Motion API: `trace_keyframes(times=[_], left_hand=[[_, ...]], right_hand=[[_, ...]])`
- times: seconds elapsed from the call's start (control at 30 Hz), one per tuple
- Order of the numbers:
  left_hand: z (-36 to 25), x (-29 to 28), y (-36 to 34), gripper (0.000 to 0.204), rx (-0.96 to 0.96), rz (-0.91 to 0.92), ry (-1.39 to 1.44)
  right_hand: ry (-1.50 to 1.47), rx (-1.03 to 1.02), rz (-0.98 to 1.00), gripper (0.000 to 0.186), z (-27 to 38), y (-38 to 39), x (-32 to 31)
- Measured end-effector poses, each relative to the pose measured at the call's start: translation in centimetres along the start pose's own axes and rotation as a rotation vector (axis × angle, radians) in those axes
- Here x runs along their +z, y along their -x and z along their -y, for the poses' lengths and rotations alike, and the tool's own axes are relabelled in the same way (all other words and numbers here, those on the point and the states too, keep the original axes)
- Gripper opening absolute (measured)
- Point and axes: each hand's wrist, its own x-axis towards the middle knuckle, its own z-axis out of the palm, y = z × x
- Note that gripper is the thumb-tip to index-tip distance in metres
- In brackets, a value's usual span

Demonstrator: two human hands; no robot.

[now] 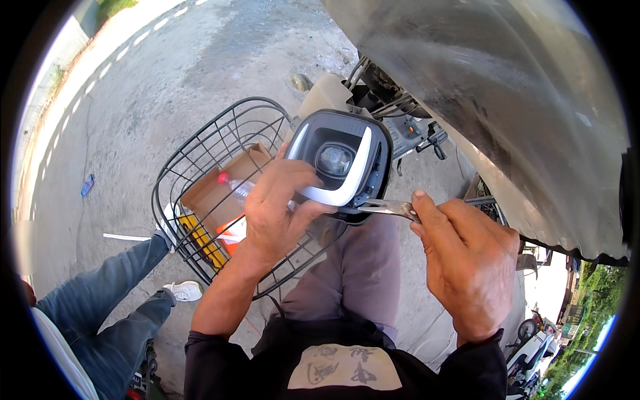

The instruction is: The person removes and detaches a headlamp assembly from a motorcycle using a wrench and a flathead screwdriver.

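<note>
A headlight (335, 159) with a black housing, a white U-shaped trim and a round clear lens sits at the front of a scooter. My left hand (277, 207) grips its near left edge, thumb along the white trim and fingers over the side. In my right hand (470, 257) is a pair of metal pliers (393, 208), held between thumb and fingers. The tips of the pliers reach the black edge at the headlight's near right corner. What lies between the tips is too small to make out.
Left of the headlight is a black wire basket (190, 163) with a cardboard box (223, 177), a clear bottle (240, 189) and a yellow item (203, 241). A grey cover (493, 87) hangs at the upper right. Another person's jeans-clad leg (107, 277) is at the left.
</note>
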Motion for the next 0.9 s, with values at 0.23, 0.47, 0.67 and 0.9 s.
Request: trace_keyframes(times=[0.23,0.47,0.67,0.9], left_hand=[[-0.1,-0.5,0.0,0.043,-0.023,0.004,0.02],[0.1,-0.6,0.1,0.044,-0.028,0.008,0.038],[0.4,-0.8,0.2,0.047,-0.02,0.029,0.054],[0.3,-0.8,0.2,0.048,-0.022,0.027,0.057]], right_hand=[[-0.161,0.096,-0.039,0.038,-1.6,1.9,2.7],[-0.25,0.108,-0.034,0.045,-1.6,2.2,3.0],[-0.346,0.119,-0.033,0.055,-1.5,2.9,3.1],[-0.447,0.104,-0.007,0.064,-2.2,3.5,3.8]])
